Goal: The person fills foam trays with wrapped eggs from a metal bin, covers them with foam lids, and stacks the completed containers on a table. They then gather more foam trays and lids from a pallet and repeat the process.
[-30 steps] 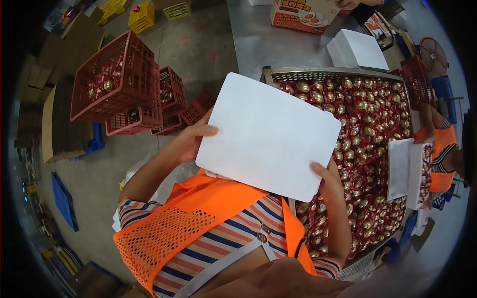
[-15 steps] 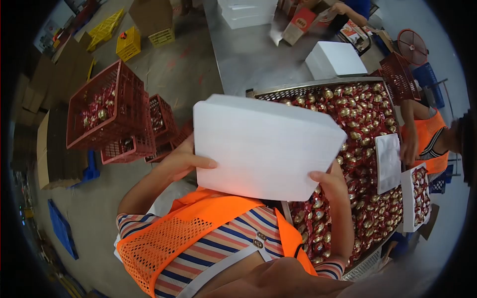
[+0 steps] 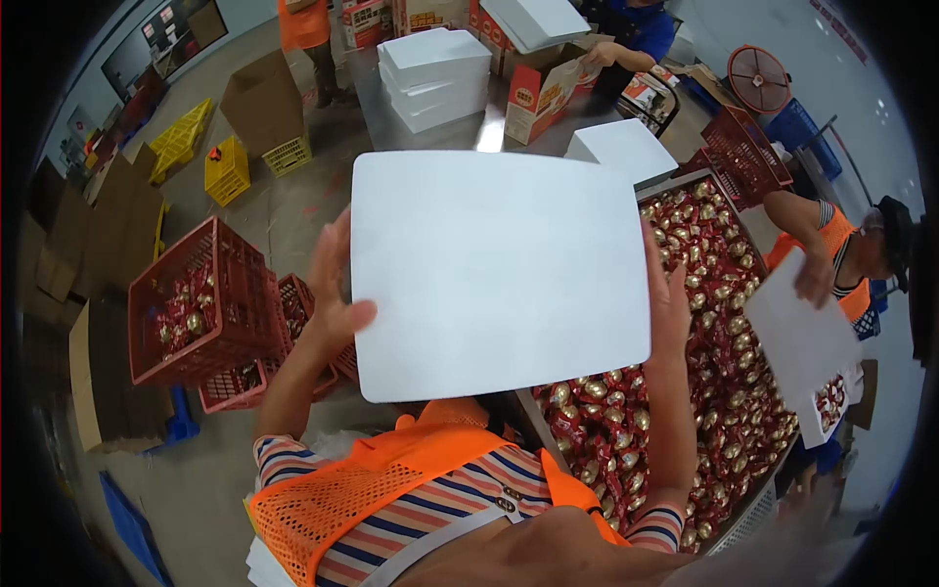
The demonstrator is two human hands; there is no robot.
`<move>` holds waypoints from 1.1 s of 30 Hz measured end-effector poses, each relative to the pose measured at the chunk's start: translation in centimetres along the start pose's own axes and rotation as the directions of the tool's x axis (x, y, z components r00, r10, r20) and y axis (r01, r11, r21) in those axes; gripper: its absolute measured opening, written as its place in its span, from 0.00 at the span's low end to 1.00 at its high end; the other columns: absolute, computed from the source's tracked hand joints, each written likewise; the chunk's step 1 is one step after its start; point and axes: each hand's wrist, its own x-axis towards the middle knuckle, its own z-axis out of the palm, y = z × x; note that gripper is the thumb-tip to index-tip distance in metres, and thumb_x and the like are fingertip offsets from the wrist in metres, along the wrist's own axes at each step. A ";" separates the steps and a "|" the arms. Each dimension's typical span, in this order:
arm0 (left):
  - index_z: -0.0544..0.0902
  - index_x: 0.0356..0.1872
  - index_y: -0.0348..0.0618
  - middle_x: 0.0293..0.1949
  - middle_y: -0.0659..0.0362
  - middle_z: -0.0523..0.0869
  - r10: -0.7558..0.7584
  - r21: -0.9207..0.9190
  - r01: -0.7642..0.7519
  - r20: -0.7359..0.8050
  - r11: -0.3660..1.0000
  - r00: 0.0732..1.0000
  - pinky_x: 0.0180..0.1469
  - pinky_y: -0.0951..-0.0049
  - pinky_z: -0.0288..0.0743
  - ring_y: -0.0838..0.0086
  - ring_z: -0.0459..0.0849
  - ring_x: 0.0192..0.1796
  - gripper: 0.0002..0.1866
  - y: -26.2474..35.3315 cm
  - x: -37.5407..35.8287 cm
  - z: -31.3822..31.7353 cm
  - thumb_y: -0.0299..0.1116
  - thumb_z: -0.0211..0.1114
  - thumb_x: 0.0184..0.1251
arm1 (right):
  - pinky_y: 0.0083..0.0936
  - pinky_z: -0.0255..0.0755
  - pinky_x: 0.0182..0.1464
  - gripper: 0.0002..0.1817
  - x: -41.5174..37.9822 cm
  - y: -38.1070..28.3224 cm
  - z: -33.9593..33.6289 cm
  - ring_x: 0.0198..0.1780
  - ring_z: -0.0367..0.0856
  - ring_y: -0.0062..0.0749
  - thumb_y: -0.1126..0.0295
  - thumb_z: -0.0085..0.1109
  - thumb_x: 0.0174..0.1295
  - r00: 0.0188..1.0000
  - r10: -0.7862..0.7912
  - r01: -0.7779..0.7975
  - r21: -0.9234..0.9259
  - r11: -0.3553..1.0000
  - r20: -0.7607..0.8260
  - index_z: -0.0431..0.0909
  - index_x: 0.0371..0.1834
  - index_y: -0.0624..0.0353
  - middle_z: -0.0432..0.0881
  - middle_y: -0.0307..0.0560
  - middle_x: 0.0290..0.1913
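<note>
A white foam box (image 3: pixel 499 274) fills the middle of the view, its broad, smooth face turned toward me. My left hand (image 3: pixel 337 289) presses against its left edge, thumb toward the near face. At the opposite edge, my right hand (image 3: pixel 667 308) bears on the box, with some fingers hidden behind it. The box is held off the surfaces, above the near end of a large metal bin (image 3: pixel 543 430). Egg-shaped pieces (image 3: pixel 606 440) wrapped in gold and red fill that bin to the right.
Red crates (image 3: pixel 201 303) with wrapped pieces stand on the left. Stacked white boxes (image 3: pixel 435 73) sit on the metal table (image 3: pixel 372 103). A co-worker (image 3: pixel 841 245) at right holds a white lid-like panel (image 3: pixel 802 328). Another person in blue (image 3: pixel 631 39) handles a red carton (image 3: pixel 538 98).
The white box has swung from a tilted pose to a squarer, face-on one, and both hands now lie along its sides. The co-worker at right has lifted a white panel.
</note>
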 end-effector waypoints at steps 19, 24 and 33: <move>0.66 0.66 0.28 0.58 0.41 0.78 -0.857 -0.734 0.611 0.075 0.298 0.509 0.62 0.58 0.76 0.53 0.81 0.58 0.34 -18.4 8.2 0.4 0.45 0.61 0.67 | 0.29 0.64 0.68 0.57 27.5 6.3 5.3 0.69 0.68 0.40 0.68 0.73 0.53 0.955 0.072 -0.002 -0.234 0.972 0.288 0.40 0.80 0.61 0.62 0.59 0.74; 0.67 0.65 0.27 0.56 0.41 0.79 -0.860 -0.757 0.569 0.020 0.321 0.511 0.61 0.58 0.76 0.53 0.81 0.57 0.34 -26.5 5.5 0.8 0.43 0.63 0.65 | 0.32 0.63 0.69 0.60 31.7 11.2 5.4 0.70 0.68 0.43 0.68 0.75 0.50 0.966 0.124 -0.076 -0.209 0.975 0.226 0.39 0.79 0.65 0.62 0.61 0.73; 0.71 0.63 0.29 0.57 0.45 0.80 -0.895 -0.764 0.582 0.011 0.281 0.446 0.61 0.56 0.75 0.53 0.80 0.58 0.30 -39.3 4.0 1.0 0.41 0.63 0.66 | 0.34 0.69 0.63 0.41 28.6 8.6 0.0 0.62 0.74 0.42 0.61 0.70 0.55 0.985 0.171 -0.153 -0.413 0.898 0.006 0.65 0.72 0.58 0.71 0.58 0.67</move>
